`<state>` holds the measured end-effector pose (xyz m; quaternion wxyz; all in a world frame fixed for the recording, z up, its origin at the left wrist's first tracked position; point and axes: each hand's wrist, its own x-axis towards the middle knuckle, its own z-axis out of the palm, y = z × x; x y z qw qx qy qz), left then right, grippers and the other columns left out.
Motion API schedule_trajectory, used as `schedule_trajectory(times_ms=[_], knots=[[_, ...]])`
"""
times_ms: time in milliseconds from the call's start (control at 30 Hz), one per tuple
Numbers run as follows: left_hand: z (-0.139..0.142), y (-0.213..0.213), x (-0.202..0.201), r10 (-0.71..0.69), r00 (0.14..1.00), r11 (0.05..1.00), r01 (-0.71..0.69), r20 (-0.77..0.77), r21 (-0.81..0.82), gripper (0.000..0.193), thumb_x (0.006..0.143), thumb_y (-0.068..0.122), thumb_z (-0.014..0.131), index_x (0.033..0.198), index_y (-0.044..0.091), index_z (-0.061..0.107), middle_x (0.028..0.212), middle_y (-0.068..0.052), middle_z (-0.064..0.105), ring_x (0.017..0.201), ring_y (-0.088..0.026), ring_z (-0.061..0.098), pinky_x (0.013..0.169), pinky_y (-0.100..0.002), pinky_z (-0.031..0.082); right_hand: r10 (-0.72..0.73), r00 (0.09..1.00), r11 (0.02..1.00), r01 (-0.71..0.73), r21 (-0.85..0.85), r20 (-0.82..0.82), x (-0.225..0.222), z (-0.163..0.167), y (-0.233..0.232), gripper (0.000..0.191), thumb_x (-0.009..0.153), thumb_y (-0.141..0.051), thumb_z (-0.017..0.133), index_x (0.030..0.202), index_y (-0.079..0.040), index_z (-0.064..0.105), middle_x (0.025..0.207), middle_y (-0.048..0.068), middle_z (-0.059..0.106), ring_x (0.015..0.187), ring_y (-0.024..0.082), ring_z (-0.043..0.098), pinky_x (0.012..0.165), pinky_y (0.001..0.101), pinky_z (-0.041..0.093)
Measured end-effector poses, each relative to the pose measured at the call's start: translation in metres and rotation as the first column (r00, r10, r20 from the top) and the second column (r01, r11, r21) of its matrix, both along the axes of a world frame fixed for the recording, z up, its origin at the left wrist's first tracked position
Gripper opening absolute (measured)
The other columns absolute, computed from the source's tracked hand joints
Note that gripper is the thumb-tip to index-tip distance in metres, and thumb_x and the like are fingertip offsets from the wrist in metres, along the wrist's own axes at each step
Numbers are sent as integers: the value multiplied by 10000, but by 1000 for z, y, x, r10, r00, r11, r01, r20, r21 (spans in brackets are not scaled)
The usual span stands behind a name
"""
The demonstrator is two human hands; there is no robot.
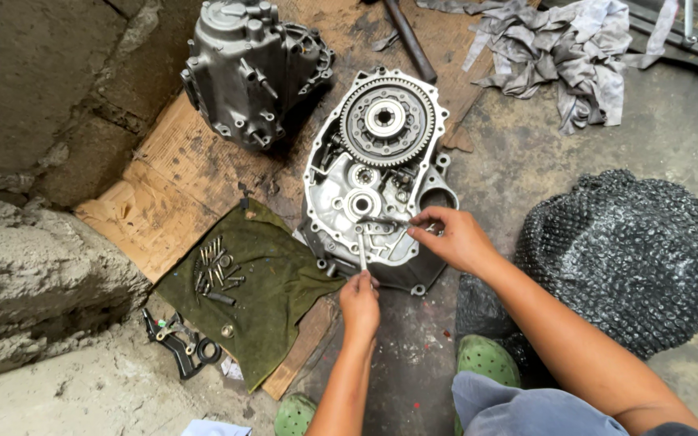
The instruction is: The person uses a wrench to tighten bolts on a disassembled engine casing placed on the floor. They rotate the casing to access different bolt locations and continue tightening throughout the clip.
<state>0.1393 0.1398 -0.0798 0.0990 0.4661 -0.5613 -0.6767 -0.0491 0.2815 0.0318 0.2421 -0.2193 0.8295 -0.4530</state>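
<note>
Under right hand, tool tip hidden

Open crankcase half lies centre on the cardboard, the big gear sitting in its far end. Second casing stands behind and left. Cloth lies left of it, bolts on top. Rags far right, mesh bundle right.
</note>
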Motion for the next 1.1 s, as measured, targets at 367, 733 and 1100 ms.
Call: schedule_trajectory(times_ms=[367, 733, 1100], knots=[[9, -198, -29, -609, 730, 713, 675, 310, -191, 347, 870, 337, 732, 873, -5, 786, 798, -99, 774, 716, -199, 669, 678, -351, 530, 13, 1000, 1000, -13, -4, -22, 1, -2, 0, 309, 835, -341, 787, 1015, -90, 780, 850, 91, 768, 745, 182, 699, 709, 334, 553], [106, -212, -125, -761, 602, 494, 778, 239, -387, 255, 882, 250, 722, 1009, 34, 768, 795, -77, 683, 718, -191, 589, 638, -363, 460, 12, 999, 1000, -13, -4, -51, 0, -4, 0, 311, 836, -340, 780, 1028, -95, 783, 902, 82, 787, 779, 184, 728, 722, 340, 562], [28, -104, 18, -71, 997, 995, 72, -11, 74, 184, 947, 173, 673, 1008, 19, 754, 665, 12, 589, 523, -67, 445, 462, -229, 312, 11, 1000, 1000, -11, 3, -6, -3, -4, 1, 312, 831, -343, 785, 1020, -95, 790, 888, 68, 787, 775, 166, 720, 727, 326, 555]])
